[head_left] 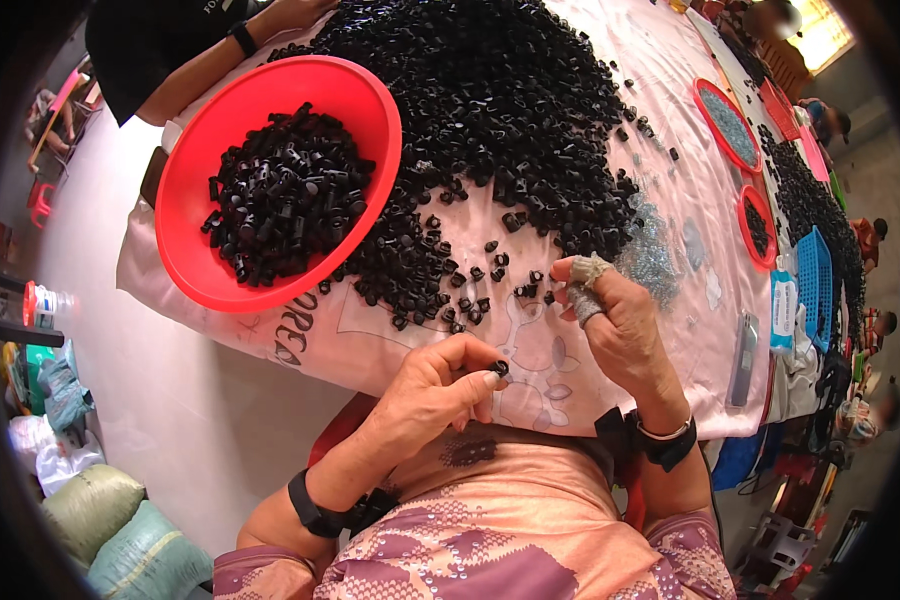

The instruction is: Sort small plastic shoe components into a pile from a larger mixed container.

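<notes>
Between the thumb and forefinger of my left hand (440, 385) is a small black plastic piece (498, 369), held over the near edge of the cloth-covered table. My right hand (615, 325) is raised to the right of it, with pale wrapping on two fingers. Its fingers are curled together, and what they hold, if anything, cannot be made out. Just beyond it lies a scatter of small clear pieces (652, 265). A large heap of similar black plastic pieces (490, 90) covers the table ahead, with several loose ones near my hands.
A big red basin (175, 215) of black pieces stands at the left. On the right are a red bowl of clear pieces (727, 125), a smaller red bowl (755, 228) and a blue basket (816, 285). Another person's arm (195, 75) reaches in at upper left. Sacks (140, 550) lie at lower left.
</notes>
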Demonstrator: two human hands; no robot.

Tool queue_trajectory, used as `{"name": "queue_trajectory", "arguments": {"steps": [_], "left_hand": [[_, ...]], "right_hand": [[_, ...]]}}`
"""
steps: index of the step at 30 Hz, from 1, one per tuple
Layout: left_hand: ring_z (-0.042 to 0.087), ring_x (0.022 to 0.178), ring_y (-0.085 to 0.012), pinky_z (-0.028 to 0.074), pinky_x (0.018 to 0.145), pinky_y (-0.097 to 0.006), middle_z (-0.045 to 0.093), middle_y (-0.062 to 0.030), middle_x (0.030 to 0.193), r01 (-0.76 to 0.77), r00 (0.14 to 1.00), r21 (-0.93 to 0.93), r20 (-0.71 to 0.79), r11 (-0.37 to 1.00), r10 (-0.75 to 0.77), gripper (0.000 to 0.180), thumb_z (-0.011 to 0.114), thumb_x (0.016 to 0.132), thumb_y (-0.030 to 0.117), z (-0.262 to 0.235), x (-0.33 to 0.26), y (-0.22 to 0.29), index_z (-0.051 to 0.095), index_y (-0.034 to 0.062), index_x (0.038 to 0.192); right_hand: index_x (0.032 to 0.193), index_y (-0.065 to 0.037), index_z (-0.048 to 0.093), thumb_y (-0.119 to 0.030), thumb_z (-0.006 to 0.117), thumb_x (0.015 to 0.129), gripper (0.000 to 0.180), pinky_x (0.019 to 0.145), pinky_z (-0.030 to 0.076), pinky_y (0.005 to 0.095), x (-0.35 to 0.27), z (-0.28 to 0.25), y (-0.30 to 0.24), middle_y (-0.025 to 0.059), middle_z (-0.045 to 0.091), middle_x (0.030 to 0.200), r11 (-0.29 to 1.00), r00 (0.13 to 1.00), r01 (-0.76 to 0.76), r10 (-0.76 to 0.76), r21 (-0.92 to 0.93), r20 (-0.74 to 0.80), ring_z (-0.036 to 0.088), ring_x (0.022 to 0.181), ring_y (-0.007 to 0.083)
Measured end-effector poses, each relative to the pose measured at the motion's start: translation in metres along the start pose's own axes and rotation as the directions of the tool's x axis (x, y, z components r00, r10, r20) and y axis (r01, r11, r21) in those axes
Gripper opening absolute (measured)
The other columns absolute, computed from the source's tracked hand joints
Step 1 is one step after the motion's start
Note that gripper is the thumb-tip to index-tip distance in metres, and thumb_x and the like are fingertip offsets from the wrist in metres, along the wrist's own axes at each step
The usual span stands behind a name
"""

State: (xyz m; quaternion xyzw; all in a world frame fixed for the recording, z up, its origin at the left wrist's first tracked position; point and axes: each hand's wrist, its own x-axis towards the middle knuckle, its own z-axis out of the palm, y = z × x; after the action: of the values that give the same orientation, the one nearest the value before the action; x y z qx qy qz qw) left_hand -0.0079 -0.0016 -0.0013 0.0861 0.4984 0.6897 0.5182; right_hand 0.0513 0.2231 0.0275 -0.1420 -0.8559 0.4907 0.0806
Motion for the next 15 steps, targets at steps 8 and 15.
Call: {"name": "queue_trajectory", "arguments": {"steps": [8, 15], "left_hand": [[0.062, 0.070, -0.0086, 0.045, 0.054, -0.018, 0.066, -0.0058, 0.094, 0.005, 1.000, 0.005, 0.009, 1.000, -0.005, 0.021, 0.063, 0.094, 0.012, -0.001, 0.000, -0.001, 0.060, -0.0010, 0.110], [0.063, 0.069, -0.0094, 0.046, 0.053, -0.018, 0.066, -0.0066, 0.095, 0.021, 1.000, 0.001, 0.005, 1.000, -0.021, 0.022, 0.063, 0.094, 0.012, -0.002, 0.001, -0.001, 0.059, -0.0010, 0.111]], "right_hand": [[0.111, 0.002, 0.064, 0.008, 0.048, 0.087, 0.029, 0.080, 0.051, 0.0287, 0.011, -0.007, 0.009, 0.0152, 0.069, 0.094, 0.998, 0.999, 0.037, -0.039, -0.060, -0.029, 0.067, 0.089, 0.0191], [0.111, 0.002, 0.063, 0.008, 0.041, 0.092, 0.030, 0.079, 0.054, 0.0279, 0.013, -0.001, -0.003, 0.0077, 0.067, 0.102, 0.958, 0.997, -0.082, 0.077, 0.276, 0.028, 0.066, 0.091, 0.0141]]}}
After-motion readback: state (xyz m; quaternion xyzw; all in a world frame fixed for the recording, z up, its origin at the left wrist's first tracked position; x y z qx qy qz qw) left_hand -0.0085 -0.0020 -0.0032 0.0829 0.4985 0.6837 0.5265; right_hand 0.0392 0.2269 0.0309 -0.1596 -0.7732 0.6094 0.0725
